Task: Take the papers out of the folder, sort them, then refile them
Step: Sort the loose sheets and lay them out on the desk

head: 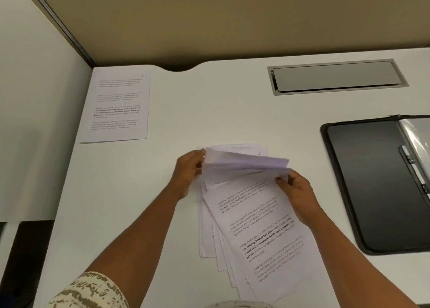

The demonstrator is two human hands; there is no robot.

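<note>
Looking down at the white desk (232, 112), you see your two hands at the far end of a fanned stack of papers (260, 233) near the middle. Your left hand (188, 170) holds the left edge of the lifted sheets (244, 162), fingers curled behind them so the fingertips are hidden; only the thumb side shows. Your right hand (295, 186) pinches the right corner of those same raised sheets between thumb and fingers. How many sheets are lifted you cannot tell, since their edges blur together. The rest of the stack lies flat and skewed, its near end running toward the bottom of the view, with several lower pages peeking out on the left side; their text is covered by the top page. The print on that top page is partly readable, but smaller lines smear.

One single sheet (119, 105) lies apart at the far left of the desk, just beside the partition (35, 98); its text is too faint to read, and a small mark at its top right corner is unclear.

At the right, the open black folder (363, 182) lies flat, cut off by the frame edge, so only its left cover, part of a metal clip (416, 170) and a strip of clear plastic sleeve (416, 133) show. A grey cable hatch (337, 76) sits at the far right. A patterned sleeve (93, 291) is cropped at the bottom left.
</note>
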